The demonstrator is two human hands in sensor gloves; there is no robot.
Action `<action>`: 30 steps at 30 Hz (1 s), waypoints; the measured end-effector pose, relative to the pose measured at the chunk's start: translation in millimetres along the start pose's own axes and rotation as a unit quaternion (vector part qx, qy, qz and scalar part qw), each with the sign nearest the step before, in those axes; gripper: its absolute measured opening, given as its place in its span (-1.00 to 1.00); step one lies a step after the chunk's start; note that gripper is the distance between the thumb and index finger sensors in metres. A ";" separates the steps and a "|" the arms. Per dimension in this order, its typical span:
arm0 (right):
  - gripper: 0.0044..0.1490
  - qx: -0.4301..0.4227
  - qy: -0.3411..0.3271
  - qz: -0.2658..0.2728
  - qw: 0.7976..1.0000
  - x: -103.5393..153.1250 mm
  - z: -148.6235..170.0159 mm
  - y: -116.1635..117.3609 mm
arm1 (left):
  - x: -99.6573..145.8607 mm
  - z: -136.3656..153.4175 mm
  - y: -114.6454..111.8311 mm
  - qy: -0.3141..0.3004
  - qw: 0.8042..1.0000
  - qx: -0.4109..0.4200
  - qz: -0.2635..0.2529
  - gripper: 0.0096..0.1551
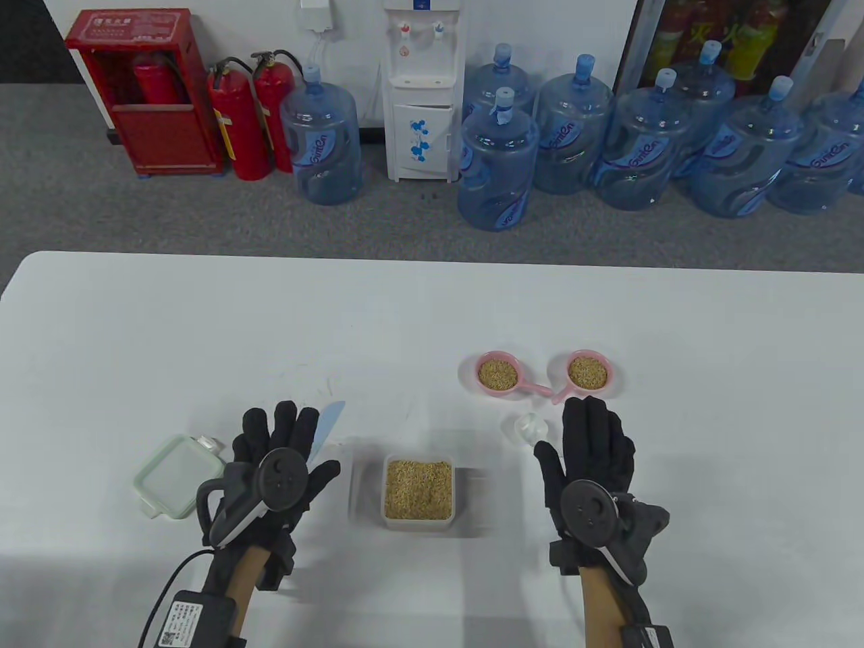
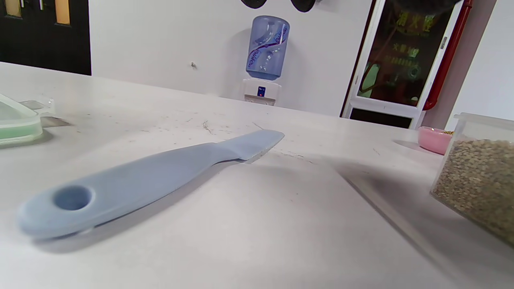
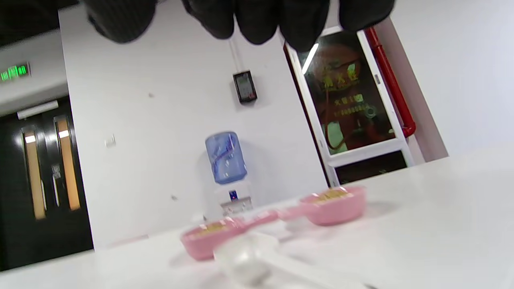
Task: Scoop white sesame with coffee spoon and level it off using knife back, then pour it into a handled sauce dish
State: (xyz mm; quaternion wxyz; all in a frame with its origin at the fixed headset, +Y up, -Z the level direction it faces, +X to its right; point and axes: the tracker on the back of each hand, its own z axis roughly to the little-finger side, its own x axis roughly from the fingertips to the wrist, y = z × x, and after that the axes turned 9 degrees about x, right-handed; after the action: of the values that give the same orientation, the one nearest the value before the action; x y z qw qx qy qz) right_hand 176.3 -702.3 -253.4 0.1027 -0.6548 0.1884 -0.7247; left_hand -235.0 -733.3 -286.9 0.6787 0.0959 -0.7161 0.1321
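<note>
Left hand: your left hand lies flat with fingers straight and spread, holding nothing; it hovers over the handle of the knife
Knife: pale blue; flat on the desk; blade tip points far and right
Right hand: your right hand is flat, fingers straight and together, holding nothing
Coffee spoon: the clear coffee spoon lies on the desk just left of your right fingertips; whether they touch it, you cannot tell
Sesame container: the square tub of sesame sits near, between both hands
Sauce dishes: two pink handled sauce dishes stand far of the right hand; both hold sesame; handles point toward each other
Lid: a green-rimmed lid lies left of the left hand
</note>
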 end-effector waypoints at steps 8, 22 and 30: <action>-0.18 0.040 0.027 -0.045 0.998 -0.8 10.6 17.0 | 0.0 0.5 0.6 0.005 1.000 -0.003 0.002 -0.03; -0.09 0.030 0.025 -0.046 0.998 -0.5 10.8 20.2 | 0.6 0.5 5.6 0.005 1.000 -0.008 -0.018 -0.03; -0.07 0.022 0.011 -0.063 0.998 -0.8 10.8 22.3 | 2.9 21.3 36.8 0.038 0.997 -0.009 -0.072 -0.03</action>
State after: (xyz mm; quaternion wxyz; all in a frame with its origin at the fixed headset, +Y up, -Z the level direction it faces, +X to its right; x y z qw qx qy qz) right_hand 184.9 -723.7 -262.4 0.0684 -0.6547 0.1319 -0.7412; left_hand -266.9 -705.2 -287.1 0.7139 0.1362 -0.6821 0.0805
